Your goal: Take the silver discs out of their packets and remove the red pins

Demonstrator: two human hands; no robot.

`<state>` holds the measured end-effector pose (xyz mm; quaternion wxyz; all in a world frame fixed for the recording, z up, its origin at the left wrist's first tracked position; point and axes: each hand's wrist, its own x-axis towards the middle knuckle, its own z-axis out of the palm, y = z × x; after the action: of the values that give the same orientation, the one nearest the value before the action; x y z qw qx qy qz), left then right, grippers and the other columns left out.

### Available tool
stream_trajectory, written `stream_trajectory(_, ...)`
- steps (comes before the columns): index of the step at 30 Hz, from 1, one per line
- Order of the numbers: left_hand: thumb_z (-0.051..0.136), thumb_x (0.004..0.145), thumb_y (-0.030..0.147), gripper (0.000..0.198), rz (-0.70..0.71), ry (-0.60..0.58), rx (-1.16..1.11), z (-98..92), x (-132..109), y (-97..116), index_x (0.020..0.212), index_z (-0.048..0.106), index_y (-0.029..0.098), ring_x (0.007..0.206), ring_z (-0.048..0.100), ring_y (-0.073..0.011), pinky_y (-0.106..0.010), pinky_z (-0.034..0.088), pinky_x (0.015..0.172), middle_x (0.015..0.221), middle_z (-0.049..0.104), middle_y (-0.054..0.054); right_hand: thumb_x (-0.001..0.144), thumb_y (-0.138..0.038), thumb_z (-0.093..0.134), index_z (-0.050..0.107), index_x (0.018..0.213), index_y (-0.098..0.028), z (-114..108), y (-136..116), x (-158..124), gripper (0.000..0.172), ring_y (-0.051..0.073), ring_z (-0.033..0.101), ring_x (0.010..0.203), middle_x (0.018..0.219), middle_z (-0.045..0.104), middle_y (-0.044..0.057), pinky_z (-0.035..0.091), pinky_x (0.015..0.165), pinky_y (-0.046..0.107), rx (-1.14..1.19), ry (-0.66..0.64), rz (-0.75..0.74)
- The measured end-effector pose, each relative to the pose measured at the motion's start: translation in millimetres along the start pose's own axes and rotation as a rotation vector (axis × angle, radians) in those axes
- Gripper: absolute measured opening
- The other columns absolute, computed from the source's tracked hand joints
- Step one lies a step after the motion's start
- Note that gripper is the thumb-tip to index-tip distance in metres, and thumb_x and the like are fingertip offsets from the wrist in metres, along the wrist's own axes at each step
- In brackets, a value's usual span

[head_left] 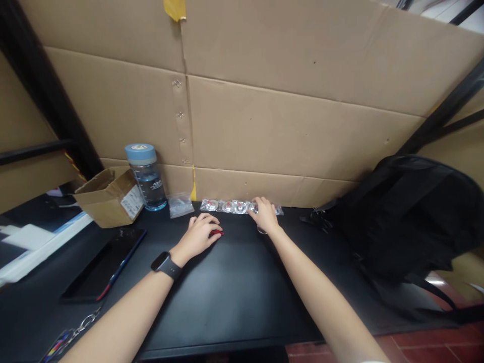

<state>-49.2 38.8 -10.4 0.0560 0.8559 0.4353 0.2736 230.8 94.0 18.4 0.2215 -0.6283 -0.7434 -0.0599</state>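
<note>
At the back of the black desk, several small clear packets (227, 206) lie in a row, each with a round silver and red piece inside. My right hand (265, 214) reaches over the right part of this row, fingers bent and thumb closed around one packet. A silver ring-like edge (260, 230) shows beneath its palm side. Left of it, my left hand (201, 235) rests low on the desk with fingers curled. Between its thumb and index finger a small red thing (217, 232) peeks out, mostly hidden. A dark watch (166, 264) is on the left wrist.
A water bottle (146, 176) with a blue lid, an open cardboard box (109, 196) and a clear plastic bag (180, 204) stand at back left. A phone or tablet (106, 264) and keyring (85, 322) lie nearer. A black backpack (412, 217) is at right, cardboard panels (283, 126) behind.
</note>
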Motion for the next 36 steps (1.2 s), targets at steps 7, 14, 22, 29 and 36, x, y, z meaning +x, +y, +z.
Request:
stream_trajectory(7,0.062,0.098,0.027,0.017,0.017,0.039,0.040,0.5,3.5,12.4,0.086,0.074,0.025,0.117,0.053,-0.0261,-0.042,0.031,0.091,0.112,0.072,-0.005,0.078,-0.023,0.080,0.069,0.118,-0.023,-35.1,54.8,-45.4,0.042,0.024,0.063,0.111,0.121,0.068,0.008,0.047,0.100,0.037,0.340,-0.393,-0.224)
stream_trajectory(14,0.064,0.097,0.027,0.014,0.004,0.035,0.140,3.6,3.6,18.1,0.085,0.070,0.023,0.126,0.048,-0.0281,-0.042,0.030,0.092,0.120,0.068,-0.005,0.084,-0.022,0.074,0.070,0.118,-0.024,-33.7,59.1,-60.0,0.034,0.020,0.068,0.096,0.113,0.074,0.005,0.051,0.091,0.034,0.433,-0.323,-0.227)
stream_trajectory(22,0.049,0.105,0.029,0.016,-0.040,0.059,0.036,1.1,3.2,35.3,0.099,0.063,0.024,0.121,0.051,-0.0247,-0.040,0.028,0.092,0.112,0.071,-0.004,0.082,-0.018,0.068,0.071,0.116,-0.024,-33.9,46.1,-58.6,0.035,0.022,0.068,0.099,0.107,0.074,0.005,0.052,0.091,0.034,0.307,-0.222,-0.147)
stream_trajectory(29,0.052,0.104,0.032,0.017,-0.110,0.073,-0.108,0.5,4.4,43.7,0.098,0.066,0.025,0.114,0.058,-0.0221,-0.038,0.028,0.092,0.110,0.073,-0.001,0.079,-0.019,0.075,0.073,0.115,-0.024,-34.5,40.4,-62.3,0.036,0.023,0.066,0.108,0.120,0.073,0.007,0.050,0.099,0.037,0.372,-0.290,-0.259)
stream_trajectory(36,0.064,0.098,0.034,0.011,-0.138,0.103,-0.132,-0.9,4.1,48.4,0.101,0.074,0.030,0.119,0.060,-0.0255,-0.041,0.027,0.095,0.109,0.078,0.000,0.085,-0.026,0.075,0.076,0.107,-0.028,-34.5,34.3,-59.9,0.022,0.023,0.068,0.095,0.101,0.078,0.002,0.050,0.089,0.034,0.255,-0.295,-0.221)
